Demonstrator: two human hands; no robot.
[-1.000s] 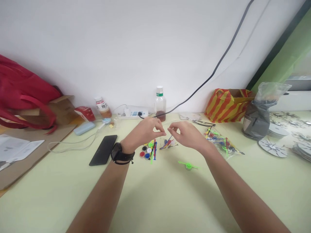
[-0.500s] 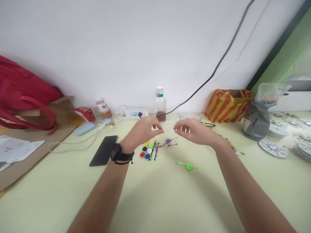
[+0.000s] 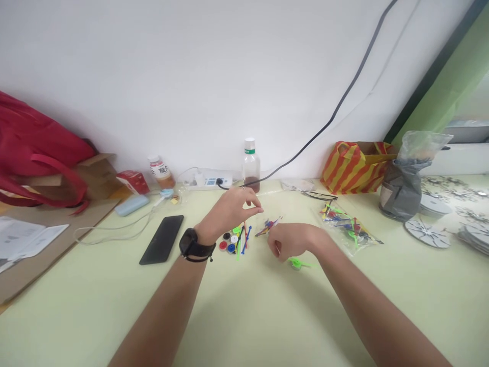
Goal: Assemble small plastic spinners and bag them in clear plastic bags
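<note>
My left hand [image 3: 233,209], with a black watch on its wrist, hovers above the table with thumb and fingertips pinched; what they hold is too small or clear to name. Under it lie small coloured discs [image 3: 229,242] and thin coloured sticks [image 3: 243,236]. A small heap of coloured parts [image 3: 269,225] lies just right of the pinch. My right hand [image 3: 292,242] rests low on the table with its fingers curled in, touching or almost touching a green propeller piece [image 3: 298,263]. Anything inside the right fingers is hidden.
A clear bag of coloured parts [image 3: 349,225] lies to the right. A black phone [image 3: 162,245] lies to the left. At the back stand a bottle [image 3: 251,165], power strip [image 3: 208,180], striped bag [image 3: 355,165] and grey bag [image 3: 404,184]. A red bag [image 3: 34,153] is far left.
My right hand has dropped from beside the left hand down to the table next to the green propeller piece and curled shut. The left hand keeps its pinch in place.
</note>
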